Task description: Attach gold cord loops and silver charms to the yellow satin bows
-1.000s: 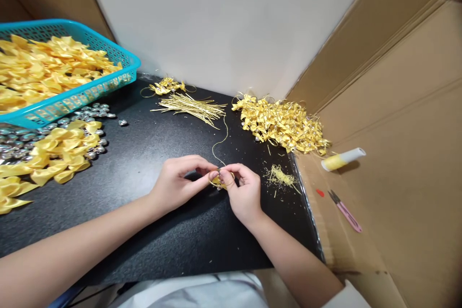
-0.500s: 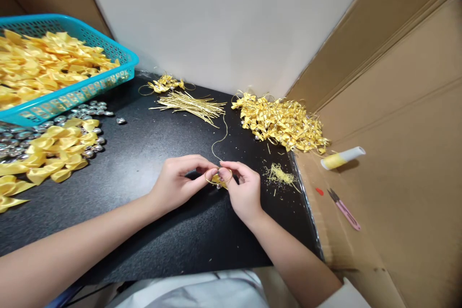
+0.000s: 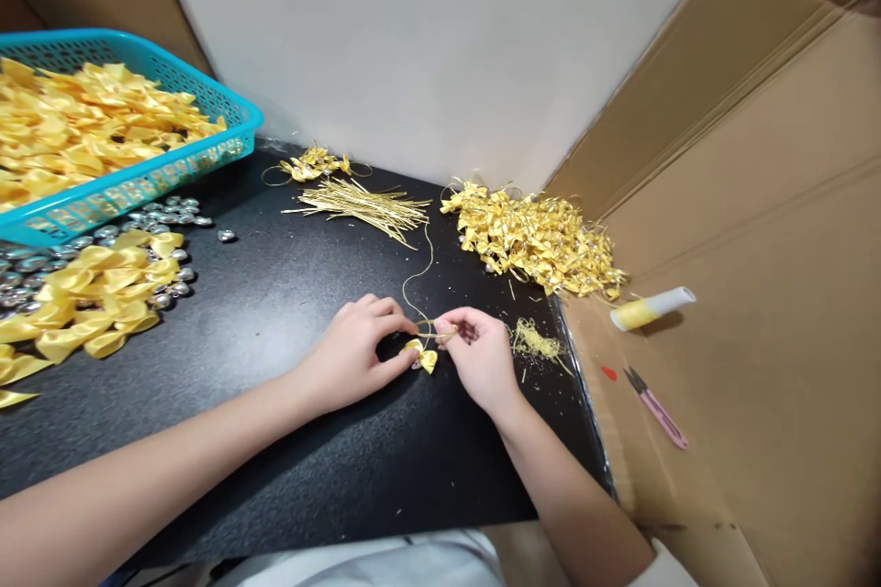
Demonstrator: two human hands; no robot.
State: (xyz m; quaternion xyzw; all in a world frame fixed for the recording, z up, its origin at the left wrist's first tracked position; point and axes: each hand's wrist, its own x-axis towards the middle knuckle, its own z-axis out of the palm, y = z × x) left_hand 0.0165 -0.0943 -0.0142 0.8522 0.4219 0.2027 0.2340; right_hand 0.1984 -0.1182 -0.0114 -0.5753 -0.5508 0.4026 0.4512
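Near the middle of the black table, my left hand (image 3: 362, 344) has its thumb against a small yellow ribbon bow (image 3: 428, 359) and its index fingertip at a gold cord loop (image 3: 432, 330). A bit of silver shows beside the bow, partly under the thumb. My right hand (image 3: 478, 348) is closed, pinching the right end of the loop between thumb and fingers. From around the loop, a thin gold thread (image 3: 417, 277) curves up the table toward a bundle of cut gold cords (image 3: 364, 206).
At left stand a blue basket (image 3: 199, 147) of yellow bows, silver bells (image 3: 169, 213) and loose bows (image 3: 103, 293). Finished bows (image 3: 537, 234) are heaped back right, a few more (image 3: 313, 163) behind. Thread scraps (image 3: 537, 341), pink thread snips (image 3: 657, 408) and a thread spool (image 3: 652, 308) lie right.
My hands have moved slightly apart, the right one going right with the loop's end. The bow, mostly hidden between my fingers before, now shows below the loop.
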